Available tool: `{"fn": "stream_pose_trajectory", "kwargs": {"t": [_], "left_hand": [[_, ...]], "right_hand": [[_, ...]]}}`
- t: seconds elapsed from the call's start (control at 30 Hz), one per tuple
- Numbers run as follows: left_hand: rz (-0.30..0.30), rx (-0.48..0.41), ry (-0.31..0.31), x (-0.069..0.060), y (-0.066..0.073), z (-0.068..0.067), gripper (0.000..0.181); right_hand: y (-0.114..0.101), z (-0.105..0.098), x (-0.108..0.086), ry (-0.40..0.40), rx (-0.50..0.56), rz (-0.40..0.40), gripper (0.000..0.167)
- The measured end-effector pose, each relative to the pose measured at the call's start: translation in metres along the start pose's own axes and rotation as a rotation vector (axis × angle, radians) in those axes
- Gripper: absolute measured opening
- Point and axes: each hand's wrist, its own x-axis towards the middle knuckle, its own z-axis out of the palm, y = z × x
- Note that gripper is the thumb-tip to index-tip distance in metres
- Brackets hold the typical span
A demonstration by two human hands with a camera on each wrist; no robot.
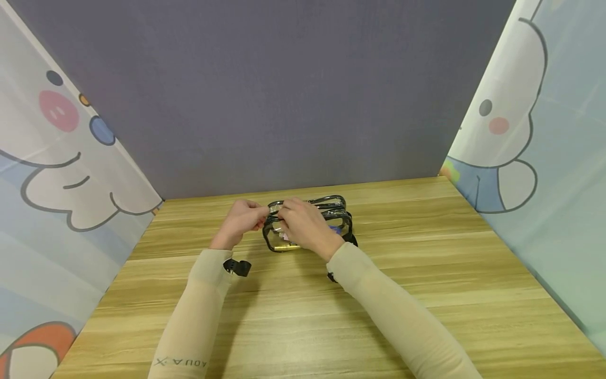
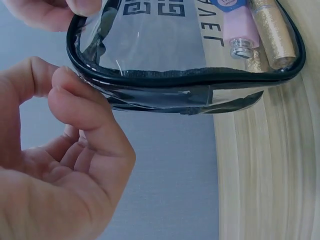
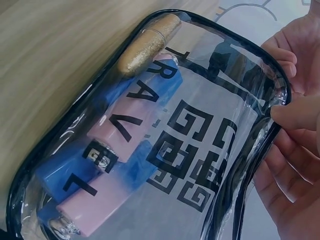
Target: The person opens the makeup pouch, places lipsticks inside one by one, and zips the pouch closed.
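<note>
A clear cosmetic bag (image 3: pixel 200 100) with black piping and black printed lettering stands on the table between both hands. Inside it lie a gold glittery tube (image 3: pixel 150 45) and several pink-and-blue bottles (image 3: pixel 95 200). My left hand (image 1: pixel 241 218) is at the bag's upper left corner, thumb and forefinger pinched together there; whatever lies between the fingertips is hidden. Reaching over the front, my right hand (image 1: pixel 305 223) grips the bag's top edge, its thumb (image 3: pixel 297 112) against the black rim. The bag's opening is partly covered by the hands.
Under the bag is a wood-grain table (image 1: pixel 426 263). A grey wall panel (image 1: pixel 303 105) rises behind it, and cartoon-printed curtains (image 1: pixel 558 158) flank both sides. Black straps (image 1: pixel 238 267) circle the wrists.
</note>
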Motion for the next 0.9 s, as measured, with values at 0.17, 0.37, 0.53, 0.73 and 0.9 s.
{"fn": "stream_pose_trajectory", "kwargs": {"t": [0.17, 0.37, 0.53, 0.73, 0.9], "left_hand": [[-0.007, 0.019, 0.026, -0.001, 0.001, 0.001, 0.020], [-0.002, 0.023, 0.028, -0.001, 0.001, 0.000, 0.021], [-0.001, 0.027, 0.028, -0.001, 0.002, -0.001, 0.021], [-0.008, 0.030, 0.024, -0.001, 0.001, -0.001, 0.020], [-0.019, 0.040, 0.017, -0.002, 0.002, -0.001, 0.019]], "right_hand": [[0.003, -0.002, -0.002, -0.015, 0.039, 0.011, 0.008], [0.010, -0.010, -0.007, -0.054, 0.035, 0.063, 0.008], [0.016, -0.016, -0.010, -0.105, 0.024, 0.096, 0.012], [0.019, -0.020, -0.013, -0.134, 0.050, 0.102, 0.012], [0.018, -0.017, -0.014, -0.107, 0.035, 0.075, 0.010]]}}
